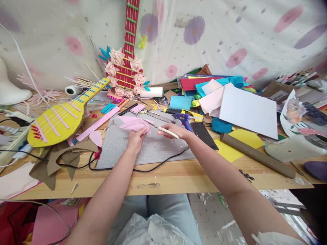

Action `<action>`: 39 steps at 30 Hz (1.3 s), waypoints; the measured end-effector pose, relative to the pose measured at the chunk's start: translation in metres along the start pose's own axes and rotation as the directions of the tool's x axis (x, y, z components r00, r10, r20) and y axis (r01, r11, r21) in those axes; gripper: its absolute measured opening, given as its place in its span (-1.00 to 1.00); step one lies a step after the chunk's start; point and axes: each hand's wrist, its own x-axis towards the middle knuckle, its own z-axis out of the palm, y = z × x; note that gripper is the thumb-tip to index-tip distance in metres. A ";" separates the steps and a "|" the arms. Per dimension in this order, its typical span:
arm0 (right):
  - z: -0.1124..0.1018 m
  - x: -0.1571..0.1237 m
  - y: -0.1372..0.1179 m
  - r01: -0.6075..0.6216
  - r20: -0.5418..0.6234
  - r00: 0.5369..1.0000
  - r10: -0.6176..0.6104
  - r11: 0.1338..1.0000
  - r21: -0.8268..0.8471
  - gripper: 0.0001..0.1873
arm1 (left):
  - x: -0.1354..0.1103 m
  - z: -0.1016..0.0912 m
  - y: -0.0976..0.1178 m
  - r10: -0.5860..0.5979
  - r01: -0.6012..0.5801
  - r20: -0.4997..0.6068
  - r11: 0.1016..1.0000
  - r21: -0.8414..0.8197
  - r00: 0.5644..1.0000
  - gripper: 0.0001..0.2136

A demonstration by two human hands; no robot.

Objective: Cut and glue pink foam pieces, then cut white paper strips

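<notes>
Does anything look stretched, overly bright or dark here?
Head view: forearms look stretched toward the bottom corners; head view: the white board is bright, nearly featureless; head view: the held pink paper shows soft shading, the lower right edge near-black.

Nothing legible — the lettering on the cardboard box [272,89] is too small to make out.

Pale pink paper [134,123] and cream-handled scissors [169,132] show against a grey, white-gridded mat [114,149]. The worktop [184,180] is tan wood grain. Left, a yellow lute [57,124] bears pink and blue bars [60,118]; far, a red guitar [126,73] has green and yellow strips [130,33] plus pale pink flowers [117,57]. The white cloth [163,51] carries pink and purple blooms [194,30].
</notes>
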 end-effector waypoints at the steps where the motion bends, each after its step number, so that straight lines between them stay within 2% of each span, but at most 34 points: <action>1: -0.001 -0.001 -0.001 -0.011 0.004 1.000 0.011 1.000 0.009 -0.49 | 0.000 0.000 0.000 -0.005 0.005 0.005 1.000 0.008 1.000 -0.73; 8: -0.009 -0.009 0.002 -0.052 0.000 0.999 0.052 0.999 0.005 -0.50 | 0.004 -0.003 -0.004 0.004 -0.005 0.022 0.998 0.059 1.000 -0.68; 13: -0.011 -0.010 0.008 -0.001 0.047 0.999 0.002 1.000 -0.004 -0.53 | 0.002 -0.003 -0.002 0.004 -0.009 0.058 0.996 0.087 0.998 -0.69; 20: -0.010 -0.011 0.000 0.122 0.120 0.987 -0.110 0.988 -0.096 -0.53 | 0.002 -0.005 -0.002 -0.030 0.011 0.144 0.992 0.127 0.989 -0.66; 28: -0.010 -0.010 0.000 0.113 0.132 0.987 -0.091 0.980 -0.161 -0.52 | -0.001 -0.004 0.000 -0.018 -0.008 0.231 0.993 0.115 0.973 -0.68; 39: -0.010 -0.008 -0.002 0.097 0.200 0.975 -0.098 0.995 0.014 -0.51 | -0.002 -0.003 0.002 -0.082 0.038 0.270 0.986 0.162 0.959 -0.67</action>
